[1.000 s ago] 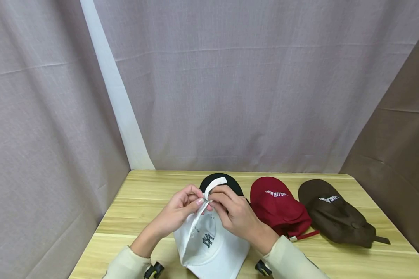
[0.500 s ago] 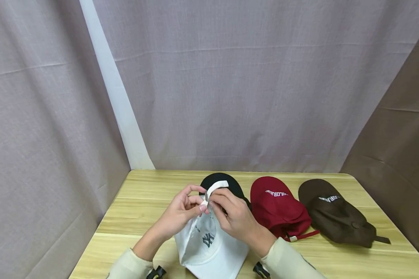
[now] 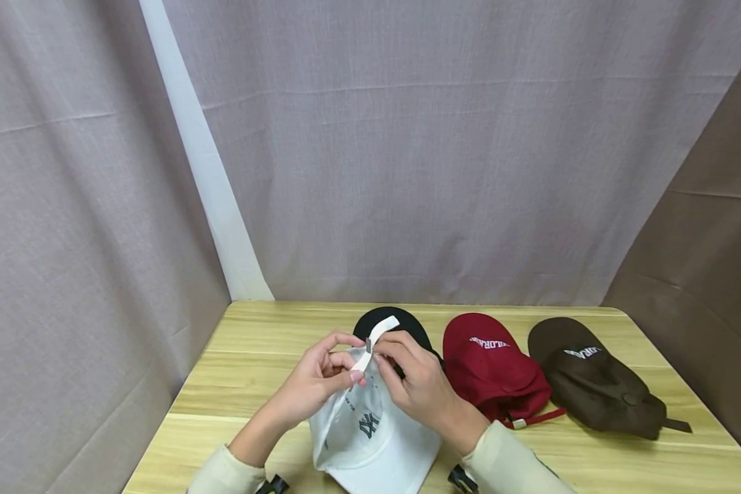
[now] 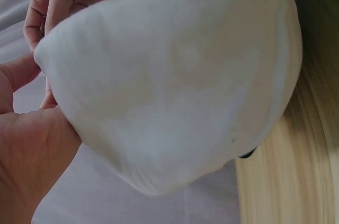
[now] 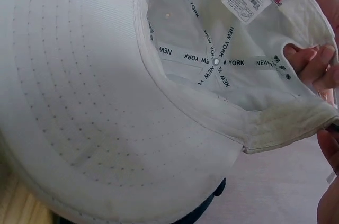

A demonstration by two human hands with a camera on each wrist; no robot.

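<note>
Both hands hold a white baseball cap (image 3: 383,439) by its back strap (image 3: 385,326), brim toward the person. With thumb and fingers, my left hand (image 3: 318,374) pinches the strap beside a small metal buckle (image 3: 368,345). My right hand (image 3: 422,384) pinches at the buckle's other side, and the strap's loose end sticks up above the fingers. The left wrist view shows the outside of the cap's crown (image 4: 159,86). In the right wrist view, the stitched brim underside (image 5: 79,97) and the lining with NEW YORK tape (image 5: 233,62) show.
A black cap (image 3: 385,317) lies behind the hands, partly hidden. To the right, a red cap (image 3: 494,367) and a dark brown cap (image 3: 593,384) lie on the wooden table (image 3: 272,322). Grey curtains (image 3: 438,171) hang behind the table.
The left thumb has moved lower along the strap and the left fingers have spread, so the metal buckle now shows. The strap's loose end has shifted slightly; the right hand has barely moved.
</note>
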